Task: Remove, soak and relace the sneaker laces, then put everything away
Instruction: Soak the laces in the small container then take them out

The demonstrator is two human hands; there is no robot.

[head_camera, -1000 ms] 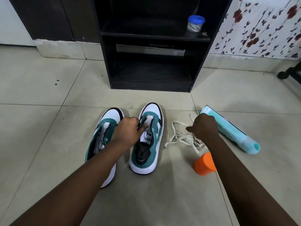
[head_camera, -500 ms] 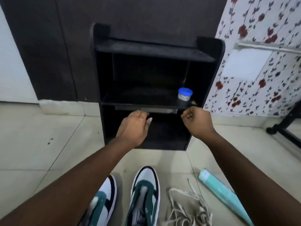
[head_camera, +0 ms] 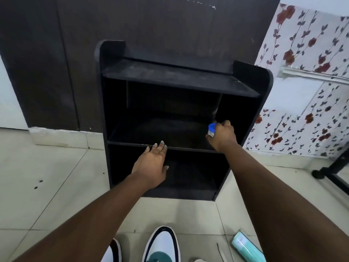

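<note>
Both hands have left the floor items and risen to the black shelf unit (head_camera: 262, 95), and the head view has tilted up so that only the toes of the sneakers show at the bottom edge.

Head view: the right hand (head_camera: 222, 136) is at the right end of the middle shelf, its fingers curled around a small jar with a blue lid (head_camera: 211, 129), which is mostly hidden behind the hand. The left hand (head_camera: 152, 165) is stretched out flat with straight fingers, holding nothing; its fingertips reach the front edge of the middle shelf, though whether they press on it cannot be told. On the tiled floor (head_camera: 56, 186) in front of the unit, the white toe of the right sneaker (head_camera: 162, 244) and a sliver of the left sneaker (head_camera: 113, 252) lie side by side between the forearms. A bit of white lace (head_camera: 220, 250) shows just right of them, and beside it the end of a pale teal bottle (head_camera: 245, 246) lies on its side near the right forearm. Floral wallpaper (head_camera: 311, 91) covers the wall to the right of the unit.
</note>
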